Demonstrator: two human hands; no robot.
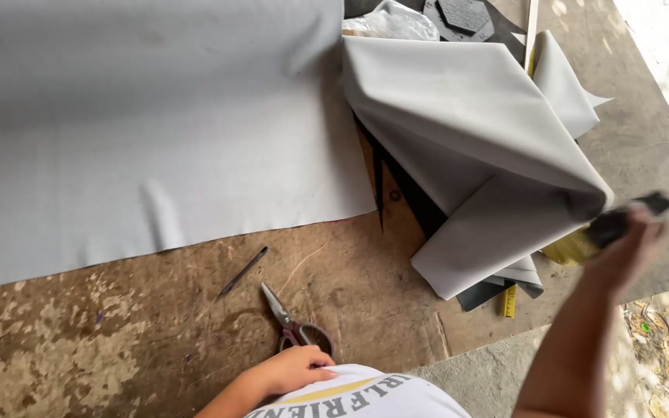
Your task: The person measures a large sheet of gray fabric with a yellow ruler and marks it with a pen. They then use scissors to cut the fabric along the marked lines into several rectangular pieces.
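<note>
On the worn brown board (156, 333), just below the large grey sheet (141, 124), a pair of scissors (292, 321) is lying with its blades closed. The long axis is running from the handles nearest the person up and leftward to the tips, which are pointing toward the sheet's lower edge. The left hand (292, 370) is resting directly against the scissor handles, fingers curled down together over the loops; whether a finger is through a loop cannot be told. The right hand (629, 240) is raised well to the right of the scissors, blurred, closing around a dark object with a yellow part (598, 232); its kind cannot be told. The left hand is by far the nearer to the scissors. Right of the scissors, a folded grey sheet (474, 131) is lying over a yellow measuring tape (509, 302). A thin dark rod (243, 271) is lying just left of the blades.
</note>
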